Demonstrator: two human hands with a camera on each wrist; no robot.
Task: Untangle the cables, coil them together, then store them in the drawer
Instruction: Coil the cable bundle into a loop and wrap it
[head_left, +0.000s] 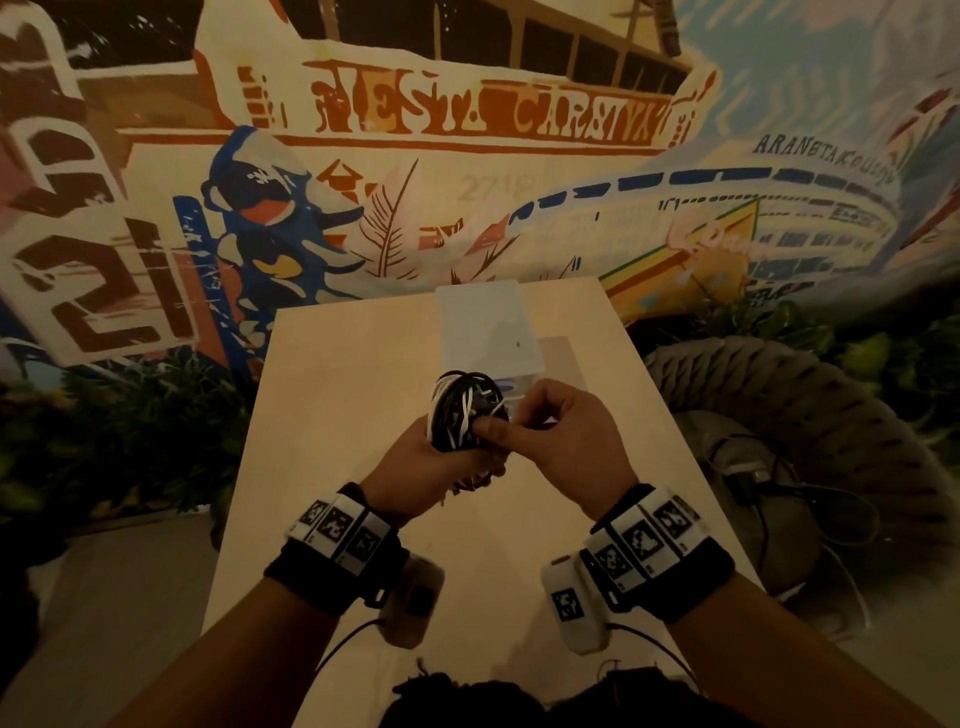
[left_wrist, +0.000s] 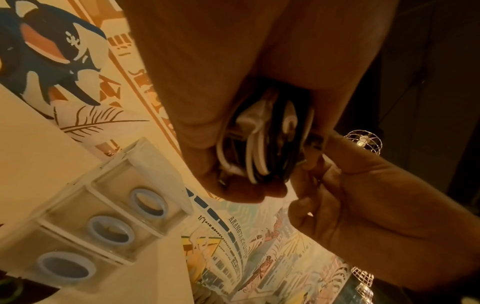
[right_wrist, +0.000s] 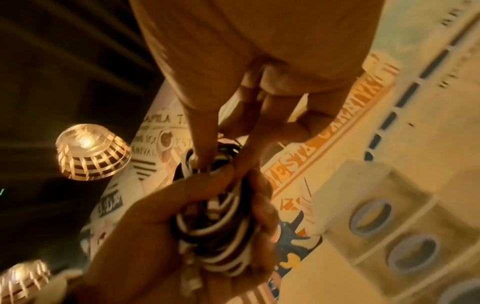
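Black and white cords (head_left: 460, 410) are making up one bundle, coiled together; I cannot count the separate cables inside it. Working left to right: my left hand (head_left: 436, 467) is coming in palm up from seven o'clock, its fingers (right_wrist: 262, 214) and thumb curling round the bundle's lower half and gripping it above the pale wooden table (head_left: 332, 415). The coil is standing upright out of that fist, its smooth round loops lying side by side, with a plug end hanging below the palm in the right wrist view. From five o'clock my right hand (head_left: 558, 434) is meeting it, thumb and forefinger pinching into the coil's right side, the other fingers curling loosely behind. At twelve o'clock, just beyond both hands, one translucent plastic drawer unit (head_left: 485, 325) is sitting on the table; the left wrist view is showing three drawers (left_wrist: 103, 224) in it, each with a blue ring pull, all closed.
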